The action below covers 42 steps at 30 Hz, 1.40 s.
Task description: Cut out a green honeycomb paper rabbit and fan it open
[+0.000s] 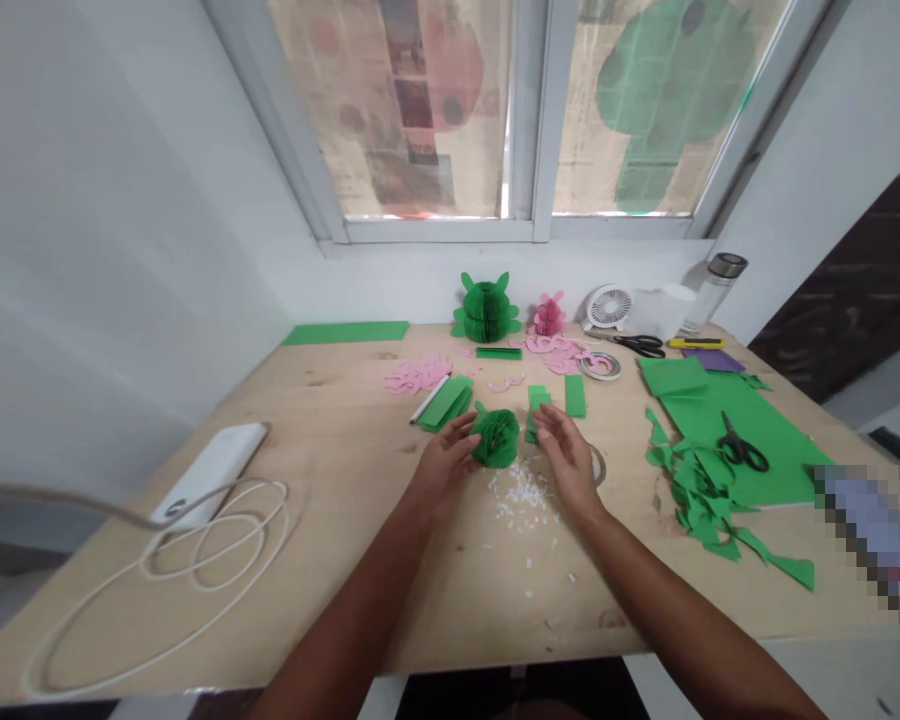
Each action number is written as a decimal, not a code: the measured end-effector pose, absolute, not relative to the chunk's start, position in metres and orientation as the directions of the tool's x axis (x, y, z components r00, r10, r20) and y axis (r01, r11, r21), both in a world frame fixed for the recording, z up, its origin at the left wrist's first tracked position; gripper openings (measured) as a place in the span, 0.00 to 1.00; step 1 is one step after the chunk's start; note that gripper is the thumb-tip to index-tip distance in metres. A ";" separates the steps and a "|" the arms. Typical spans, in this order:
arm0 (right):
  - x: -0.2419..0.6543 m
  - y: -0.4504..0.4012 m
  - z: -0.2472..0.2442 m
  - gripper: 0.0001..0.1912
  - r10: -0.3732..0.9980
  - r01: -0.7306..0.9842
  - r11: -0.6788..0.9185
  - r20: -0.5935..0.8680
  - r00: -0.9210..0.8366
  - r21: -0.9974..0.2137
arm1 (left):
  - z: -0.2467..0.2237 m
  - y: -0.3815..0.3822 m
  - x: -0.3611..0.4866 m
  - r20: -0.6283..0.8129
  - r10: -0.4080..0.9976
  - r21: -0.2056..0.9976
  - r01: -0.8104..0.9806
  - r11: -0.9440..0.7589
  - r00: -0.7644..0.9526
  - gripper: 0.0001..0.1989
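Observation:
A small green honeycomb paper ball [497,440] with a little tab at its top left is at the middle of the table. Closed on its left side, my left hand [450,455] holds it between the fingers and thumb. My right hand [566,455] is apart from the ball, its fingers slightly bent and spread with nothing visible in them. Just beyond the right fingertips lie green paper strips [538,397]. A roll of tape [598,464] is partly hidden behind that hand. White paper bits [523,495] are scattered between my wrists.
Behind stand a larger green honeycomb figure [487,310], a pink one [550,315] and a white fan [608,306]. Pink cutouts [420,374] lie nearer. Scissors [741,443] rest on green sheets [780,460] at right, beside green scraps [701,500]. A white power strip [217,470] lies left.

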State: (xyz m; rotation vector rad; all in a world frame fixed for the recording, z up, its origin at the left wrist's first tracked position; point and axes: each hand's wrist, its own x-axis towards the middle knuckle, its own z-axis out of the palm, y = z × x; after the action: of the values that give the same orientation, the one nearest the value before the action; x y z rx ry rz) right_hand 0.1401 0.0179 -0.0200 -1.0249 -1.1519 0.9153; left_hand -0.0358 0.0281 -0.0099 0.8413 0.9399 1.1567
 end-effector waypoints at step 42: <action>0.138 0.004 -0.012 0.26 0.925 -0.002 0.378 0.378 -0.031 -0.926 | 0.002 0.021 -0.028 0.114 0.934 0.929 -0.369 0.020 0.338 0.37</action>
State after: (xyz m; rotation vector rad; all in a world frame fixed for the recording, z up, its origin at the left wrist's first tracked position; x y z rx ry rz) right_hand 0.1383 0.0044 -0.0121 -0.9069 -1.3934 0.9379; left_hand -0.0281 0.0208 0.0018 1.1147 0.6522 1.1306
